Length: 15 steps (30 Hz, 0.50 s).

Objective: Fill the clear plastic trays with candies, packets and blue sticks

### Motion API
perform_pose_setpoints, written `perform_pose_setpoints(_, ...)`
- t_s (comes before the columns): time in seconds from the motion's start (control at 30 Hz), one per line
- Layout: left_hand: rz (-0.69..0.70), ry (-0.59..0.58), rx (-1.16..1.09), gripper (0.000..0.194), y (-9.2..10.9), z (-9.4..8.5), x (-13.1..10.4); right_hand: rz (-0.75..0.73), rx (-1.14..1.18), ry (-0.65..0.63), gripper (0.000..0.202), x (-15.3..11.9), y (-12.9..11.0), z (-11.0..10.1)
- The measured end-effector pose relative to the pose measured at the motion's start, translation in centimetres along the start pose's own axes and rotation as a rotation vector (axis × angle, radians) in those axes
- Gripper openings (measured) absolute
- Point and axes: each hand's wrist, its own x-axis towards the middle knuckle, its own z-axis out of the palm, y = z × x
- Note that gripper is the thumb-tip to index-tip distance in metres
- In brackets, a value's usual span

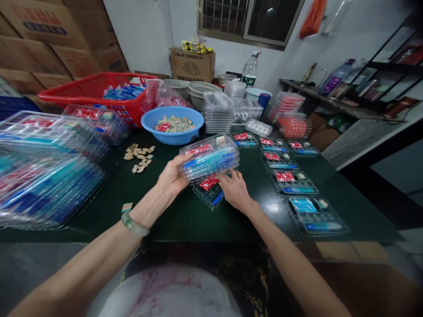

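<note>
My left hand (173,175) grips the left end of a stack of clear plastic trays (211,159) and holds it tilted above the table. Blue pens, a red packet and a small eraser show through the top tray. Under the stack, another clear tray (205,197) with a red packet and a blue pen lies at an angle, partly hidden. My right hand (234,187) has its fingers bent at that lower tray's right edge, just below the stack; what the fingertips pinch is partly hidden.
Filled trays (295,182) stand in a column on the right. Large stacks of filled trays (49,189) cover the left. Behind are a blue bowl (145,122) of erasers, a red basket (95,101) and empty trays (218,116). Peanuts (140,156) lie left of centre.
</note>
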Motion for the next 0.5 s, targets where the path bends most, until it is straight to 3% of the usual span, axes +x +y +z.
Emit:
perform_pose_setpoints(0.13, -0.001, 0.015, 0.001, 0.025, 0.0, 0.0, -0.1, -0.006, 0.104, -0.034, 0.038, 0.1, -0.2, 0.3)
perform_pose_setpoints(0.2, -0.002, 0.032, 0.001, 0.025, -0.1, -0.1, -0.1, 0.049, 0.272, 0.002, 0.037, 0.0, -0.3, 0.6)
perform_pose_setpoints(0.3, -0.013, 0.047, -0.006, 0.026, -0.2, -0.4, -0.2, 0.259, 0.52, 0.137, 0.031, -0.2, 0.2, 0.9)
perform_pose_setpoints(0.4, -0.019, 0.037, -0.021, 0.028, -0.6, -0.6, -0.4, 0.498, 0.587, 0.284, 0.036, -0.3, 2.0, 0.9)
perform_pose_setpoints(0.5, -0.012, 0.1, -0.049, 0.033, -1.6, -0.3, -0.5, 0.671, 0.716, 0.329, 0.043, -0.2, 4.1, 0.6)
